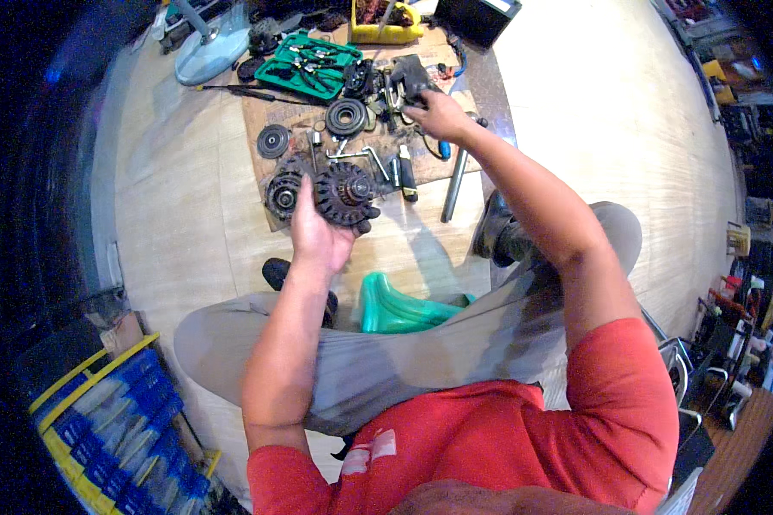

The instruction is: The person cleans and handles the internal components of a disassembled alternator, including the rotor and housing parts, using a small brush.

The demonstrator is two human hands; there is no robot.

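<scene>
My left hand (319,233) is closed around a dark, greasy alternator rotor (345,190) with a toothed rim, its shaft end facing up. Blackened fingertips show beneath its right edge. Just left of it lies another dark round part (284,193) with rings at its centre. Farther off, my right hand (442,116) has its fingers bent at the lower edge of a dark grey, crumpled-looking piece (414,77); its exact kind is unclear. Close to that hand are metal parts (392,90). Between the hands lie a bent metal wrench (374,161) and a black-handled tool (407,176).
Stained cardboard (262,129) lies under the parts. On it are a pulley (346,118), a smaller disc (273,142), a green tool tray (270,73) and a metal bar (455,184). A yellow bin (386,34) stands beyond. A green stool (395,309) is below my legs.
</scene>
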